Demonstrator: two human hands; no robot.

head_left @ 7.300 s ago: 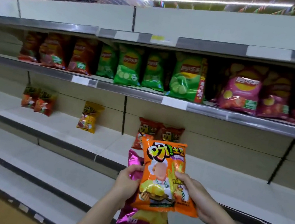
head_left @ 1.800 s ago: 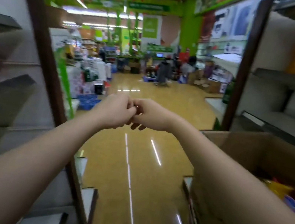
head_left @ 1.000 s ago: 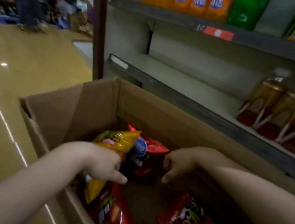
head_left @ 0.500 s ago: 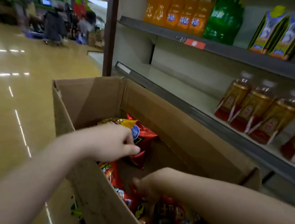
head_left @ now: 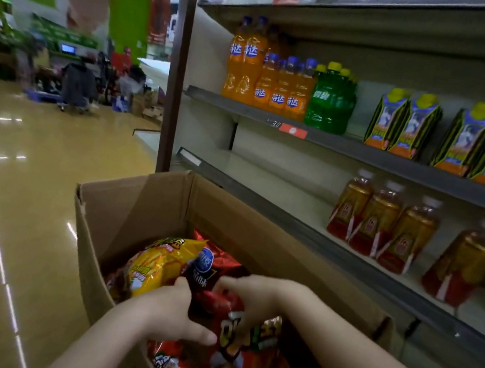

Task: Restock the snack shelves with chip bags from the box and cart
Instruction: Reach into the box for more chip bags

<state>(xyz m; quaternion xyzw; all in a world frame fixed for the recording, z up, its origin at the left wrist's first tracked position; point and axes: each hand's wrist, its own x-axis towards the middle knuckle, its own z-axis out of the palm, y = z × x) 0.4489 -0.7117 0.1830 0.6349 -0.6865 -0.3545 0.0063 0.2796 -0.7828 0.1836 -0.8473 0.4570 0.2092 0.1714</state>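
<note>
both hands are reaching down into the cardboard box: the left hand is curling round the yellow bag, its thumb lying straight. the right hand, fingers bent, is closing on the red bag lying lengthwise right under it.

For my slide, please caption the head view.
Both hands, left and right, reach among chip bags in a cardboard box.

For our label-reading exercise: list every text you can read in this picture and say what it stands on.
"30": price strip under the orange soda bottles.
"达": those bottles' blue labels.
"雪碧": green soda bottles, faint.
Chip bags, juice cartons, tea bottles: too blurred.
</note>
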